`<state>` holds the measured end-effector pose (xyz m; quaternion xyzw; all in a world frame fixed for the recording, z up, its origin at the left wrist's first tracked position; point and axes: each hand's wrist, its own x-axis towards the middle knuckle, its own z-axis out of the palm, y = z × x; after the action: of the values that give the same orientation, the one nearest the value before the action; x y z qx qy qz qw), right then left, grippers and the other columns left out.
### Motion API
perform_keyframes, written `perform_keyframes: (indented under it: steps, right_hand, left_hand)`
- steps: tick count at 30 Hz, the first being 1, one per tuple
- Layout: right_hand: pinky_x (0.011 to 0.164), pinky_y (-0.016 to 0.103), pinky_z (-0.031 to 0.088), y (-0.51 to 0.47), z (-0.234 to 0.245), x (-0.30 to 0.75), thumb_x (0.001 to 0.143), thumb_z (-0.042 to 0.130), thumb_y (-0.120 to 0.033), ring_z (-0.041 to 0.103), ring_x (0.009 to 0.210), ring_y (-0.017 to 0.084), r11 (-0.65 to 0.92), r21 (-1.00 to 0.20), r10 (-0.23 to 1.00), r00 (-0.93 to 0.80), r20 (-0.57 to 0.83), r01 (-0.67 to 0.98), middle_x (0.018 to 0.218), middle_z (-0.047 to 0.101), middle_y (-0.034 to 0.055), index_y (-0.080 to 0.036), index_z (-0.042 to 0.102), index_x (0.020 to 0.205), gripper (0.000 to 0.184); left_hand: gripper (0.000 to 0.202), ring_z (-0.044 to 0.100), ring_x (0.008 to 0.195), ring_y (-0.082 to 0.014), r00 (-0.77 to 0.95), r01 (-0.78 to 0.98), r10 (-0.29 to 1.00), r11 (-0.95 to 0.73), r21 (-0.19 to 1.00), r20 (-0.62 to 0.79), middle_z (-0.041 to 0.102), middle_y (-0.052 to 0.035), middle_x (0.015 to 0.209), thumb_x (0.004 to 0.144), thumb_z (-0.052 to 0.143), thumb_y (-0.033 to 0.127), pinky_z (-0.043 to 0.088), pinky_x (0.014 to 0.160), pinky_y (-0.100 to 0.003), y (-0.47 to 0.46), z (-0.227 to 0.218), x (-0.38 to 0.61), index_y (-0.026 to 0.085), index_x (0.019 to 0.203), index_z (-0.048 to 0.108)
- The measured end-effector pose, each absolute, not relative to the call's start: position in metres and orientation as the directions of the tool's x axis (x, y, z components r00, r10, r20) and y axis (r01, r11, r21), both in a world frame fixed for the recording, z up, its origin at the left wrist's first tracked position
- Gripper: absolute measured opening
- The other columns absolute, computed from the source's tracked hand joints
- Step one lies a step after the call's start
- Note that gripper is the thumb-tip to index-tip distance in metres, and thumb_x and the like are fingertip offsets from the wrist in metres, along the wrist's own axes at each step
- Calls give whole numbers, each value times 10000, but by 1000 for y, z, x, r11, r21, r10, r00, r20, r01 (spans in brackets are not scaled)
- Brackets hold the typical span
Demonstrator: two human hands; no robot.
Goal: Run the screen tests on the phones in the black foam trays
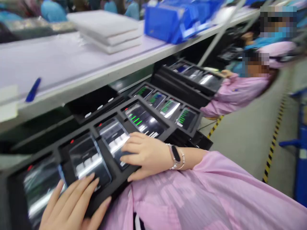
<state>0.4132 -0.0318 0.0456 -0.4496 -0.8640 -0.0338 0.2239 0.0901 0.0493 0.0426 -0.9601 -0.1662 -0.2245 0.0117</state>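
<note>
A black foam tray (109, 116) lies slantwise before me with several smartphones set in its slots. My left hand (74, 203) is spread at the tray's near edge, with its fingertips over the lower end of a phone (86, 156) showing white boxes on its screen. To its left sits a dark, shiny phone (40, 188). My right hand (148, 155) rests open on the lower part of another phone (114, 132) with white boxes. Beyond that hand, a phone (141, 119) displays green bars. Neither hand grips anything.
Behind lies a second tray (165, 102) of phones with green lines; farther off, a person in a pink sleeve (240, 92) works at another tray (194, 75). A raised shelf (57, 60) carries white foam sheets (105, 27), blue bins (168, 24) and a blue pen (33, 90).
</note>
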Motion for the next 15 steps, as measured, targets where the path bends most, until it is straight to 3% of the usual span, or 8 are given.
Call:
perform_keyframes:
  steps: [2,6,15]
  right_hand:
    - [1153,500,456,-42,51,411,1057,604,-599,600,1154,262,559,-180,792,-457,404,810,1239,690,111,-179,736,1215,468]
    - [1133,594,492,-51,54,416,1025,697,-469,626,1192,333,573,-221,789,-458,410,789,1271,682,148,-139,721,1222,386]
    - [1062,657,551,-58,52,417,1046,677,-434,676,1126,358,626,-185,744,-508,434,758,1234,680,180,-103,708,1193,363]
  left_hand:
    - [349,760,1151,-328,842,417,418,-905,80,341,800,-78,1279,962,689,444,363,1302,-613,31,62,99,244,1244,735]
    - [371,765,1153,-293,797,508,514,-855,110,318,802,-76,1281,956,738,472,283,1351,-618,13,75,114,211,1219,742]
    - [419,747,1186,-270,777,529,552,-833,164,301,799,-46,1292,978,685,570,186,1376,-643,1,74,113,238,1225,755]
